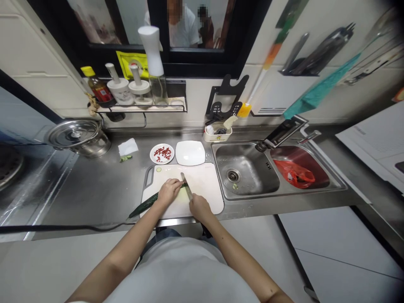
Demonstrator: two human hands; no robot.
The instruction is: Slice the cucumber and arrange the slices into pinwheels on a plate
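A long dark green cucumber (pixel 143 206) lies slantwise across the white cutting board (pixel 208 176), its left end past the board's edge. My left hand (pixel 169 191) is closed over the cucumber near its right end. In my right hand (pixel 200 207) is the handle of a kitchen knife (pixel 186 186); the blade stands against the cucumber's cut end, right beside my left fingertips. One pale round cucumber slice (pixel 158 169) rests at the board's upper left. Behind the board are a plate of chopped red pieces (pixel 162 154) and a white square plate (pixel 190 152).
To the right is a double sink (pixel 246 168) with a faucet (pixel 280 132) and a red plastic bag (pixel 296 172). A lidded steel pot (pixel 80 136) and a white tissue (pixel 128 147) stand left. Above hangs a shelf of seasoning bottles (pixel 139 108). People show through the window.
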